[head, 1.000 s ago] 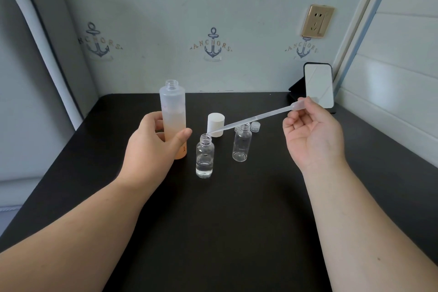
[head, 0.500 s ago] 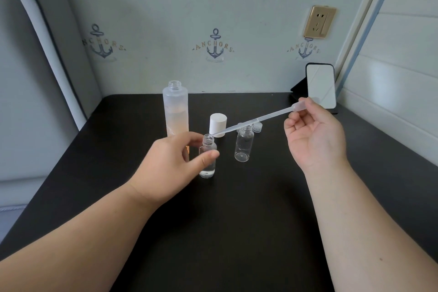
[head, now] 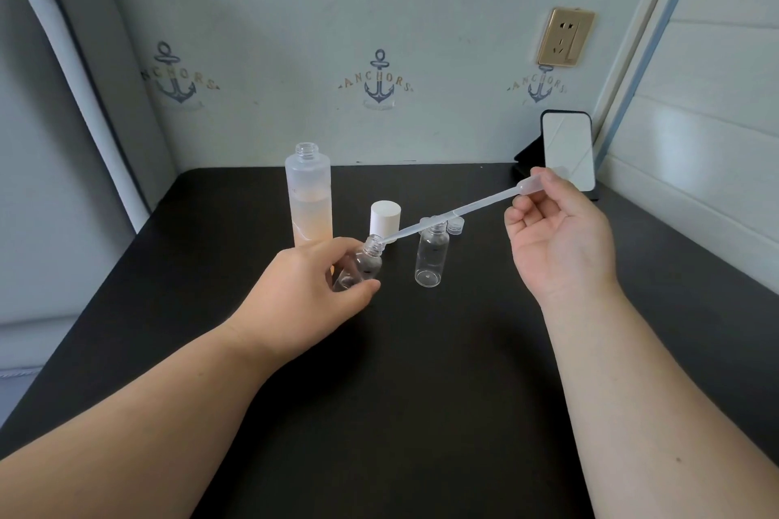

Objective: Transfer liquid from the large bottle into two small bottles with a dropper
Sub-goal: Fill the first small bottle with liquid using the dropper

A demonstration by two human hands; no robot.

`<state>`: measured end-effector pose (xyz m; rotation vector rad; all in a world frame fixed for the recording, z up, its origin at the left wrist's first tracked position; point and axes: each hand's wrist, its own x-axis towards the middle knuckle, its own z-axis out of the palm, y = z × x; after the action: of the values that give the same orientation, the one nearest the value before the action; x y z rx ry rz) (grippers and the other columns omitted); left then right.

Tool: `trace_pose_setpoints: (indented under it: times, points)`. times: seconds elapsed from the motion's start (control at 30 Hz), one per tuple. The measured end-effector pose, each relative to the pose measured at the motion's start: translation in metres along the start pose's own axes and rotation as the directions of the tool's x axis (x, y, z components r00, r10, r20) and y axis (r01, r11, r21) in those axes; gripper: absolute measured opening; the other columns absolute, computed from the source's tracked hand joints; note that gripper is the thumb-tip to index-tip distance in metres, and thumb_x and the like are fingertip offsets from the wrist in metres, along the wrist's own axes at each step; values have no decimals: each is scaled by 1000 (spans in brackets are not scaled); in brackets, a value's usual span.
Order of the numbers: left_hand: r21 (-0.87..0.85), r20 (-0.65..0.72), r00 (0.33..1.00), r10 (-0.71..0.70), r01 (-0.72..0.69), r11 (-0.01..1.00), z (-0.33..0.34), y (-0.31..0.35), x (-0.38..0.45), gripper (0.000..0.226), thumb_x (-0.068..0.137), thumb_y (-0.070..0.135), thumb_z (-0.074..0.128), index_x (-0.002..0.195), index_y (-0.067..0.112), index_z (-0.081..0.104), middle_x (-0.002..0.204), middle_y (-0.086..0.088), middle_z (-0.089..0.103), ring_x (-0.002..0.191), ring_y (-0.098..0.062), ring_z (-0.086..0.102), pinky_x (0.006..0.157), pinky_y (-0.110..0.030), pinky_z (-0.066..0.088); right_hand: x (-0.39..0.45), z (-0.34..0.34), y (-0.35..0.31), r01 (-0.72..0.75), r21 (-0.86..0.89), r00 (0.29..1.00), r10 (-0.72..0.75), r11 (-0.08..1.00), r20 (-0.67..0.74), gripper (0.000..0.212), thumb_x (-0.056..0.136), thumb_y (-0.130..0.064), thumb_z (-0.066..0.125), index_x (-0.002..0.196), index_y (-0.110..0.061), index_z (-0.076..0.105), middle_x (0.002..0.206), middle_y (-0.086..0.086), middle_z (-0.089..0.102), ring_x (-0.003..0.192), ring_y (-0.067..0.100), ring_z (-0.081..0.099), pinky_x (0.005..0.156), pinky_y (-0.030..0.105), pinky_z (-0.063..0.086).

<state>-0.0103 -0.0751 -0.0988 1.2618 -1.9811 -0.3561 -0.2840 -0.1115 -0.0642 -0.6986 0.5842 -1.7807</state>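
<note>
My left hand [head: 307, 287] grips a small clear bottle [head: 361, 264] and holds it tilted, neck toward the right. My right hand [head: 556, 236] pinches the bulb of a long translucent dropper [head: 455, 216], whose tip sits at the tilted bottle's mouth. A second small clear bottle [head: 431, 255] stands upright and open just to the right. The large frosted bottle [head: 309, 198], open and about half full of pale orange liquid, stands behind my left hand.
A white cap [head: 385, 220] stands behind the small bottles and a small clear cap [head: 455, 225] lies near the second bottle. A phone on a stand [head: 567, 152] sits at the back right of the black table [head: 421, 371]. Walls close in behind and on both sides.
My left hand let go of the large bottle, took the nearer small bottle and tilted it toward the dropper tip. My right hand stayed nearly still with the dropper.
</note>
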Motion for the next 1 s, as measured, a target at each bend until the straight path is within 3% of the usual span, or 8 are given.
trace_pose_setpoints:
  times: [0.1, 0.4, 0.6, 1.0]
  points:
    - [3, 9, 1000, 11, -11, 1000, 1, -3, 1, 24, 80, 46, 71, 103, 47, 63, 88, 24, 63, 79, -3, 57, 68, -8, 41, 0, 0, 1, 11, -16, 1000, -11, 1000, 13, 16, 88, -12, 68, 74, -14, 76, 75, 2, 66, 64, 14, 57, 63, 23, 49]
    - [30, 9, 998, 60, -60, 998, 4, -7, 1, 30, 82, 42, 73, 108, 49, 61, 100, 26, 61, 86, 2, 57, 73, -5, 39, 0, 1, 3, 12, -40, 999, -10, 999, 41, 12, 88, -12, 68, 77, -13, 74, 76, 1, 65, 66, 12, 56, 65, 21, 47]
    - [40, 8, 999, 45, -45, 998, 4, -8, 1, 26, 82, 39, 73, 106, 47, 65, 88, 23, 62, 83, 4, 57, 71, -6, 40, -1, 2, 3, -4, -64, 1000, 5, 998, 18, 21, 90, -9, 66, 73, -14, 77, 75, 1, 67, 63, 12, 56, 62, 21, 46]
    - [43, 14, 1000, 25, -26, 999, 4, -9, 1, 27, 82, 44, 72, 108, 46, 65, 89, 19, 62, 81, -2, 57, 64, -11, 40, 0, 0, 4, -16, -85, 1000, 15, 996, -11, 16, 89, -8, 67, 77, -12, 78, 75, 2, 68, 58, 11, 55, 58, 19, 46]
